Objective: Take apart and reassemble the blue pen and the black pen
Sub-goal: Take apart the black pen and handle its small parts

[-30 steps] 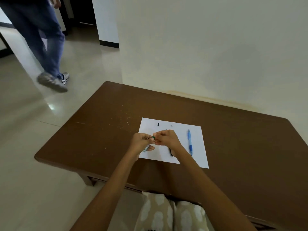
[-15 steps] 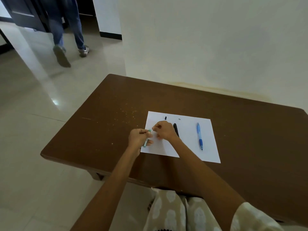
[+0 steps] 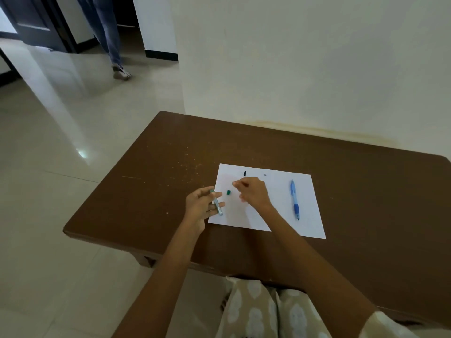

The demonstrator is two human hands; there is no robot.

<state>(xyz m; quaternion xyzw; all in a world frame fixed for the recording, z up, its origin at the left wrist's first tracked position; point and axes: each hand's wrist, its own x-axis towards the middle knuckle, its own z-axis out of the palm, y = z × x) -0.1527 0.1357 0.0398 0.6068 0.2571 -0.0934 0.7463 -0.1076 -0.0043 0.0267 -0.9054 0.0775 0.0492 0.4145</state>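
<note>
Items as I see them from the head camera:

1. Tabletop (image 3: 366,191): brown wood, set against a pale wall, with light specks scattered left of the paper.
2. Paper (image 3: 275,211): white sheet lying flat on the tabletop, carrying most of the small parts.
3. Blue pen (image 3: 294,199): whole, lying on the right part of the paper, tip toward me, well apart from both hands.
4. Barrel (image 3: 217,203): pale, greenish-grey tube of the other pen, at the left edge of the paper, slanting from upper left to lower right.
5. Left hand (image 3: 201,208): fingers curled loosely round the barrel, thumb and fingertips holding it; the hand sits over the tabletop just left of the paper.
6. Green piece (image 3: 228,192): small, lying on the paper between the two hands, touching neither as far as I can make out.
7. Right hand (image 3: 252,192): over the middle of the paper, fingers drawn together at the tips, pointing left; whether they pinch something I cannot tell.
8. Black piece (image 3: 244,173): short, dark, on the paper near its far edge, just beyond the right hand.
9. Grey piece (image 3: 265,175): tiny, on the paper right of the black piece.
10. Second person (image 3: 107,32): jeans and a shoe, on the tiled floor at upper left, by a dark door.
</note>
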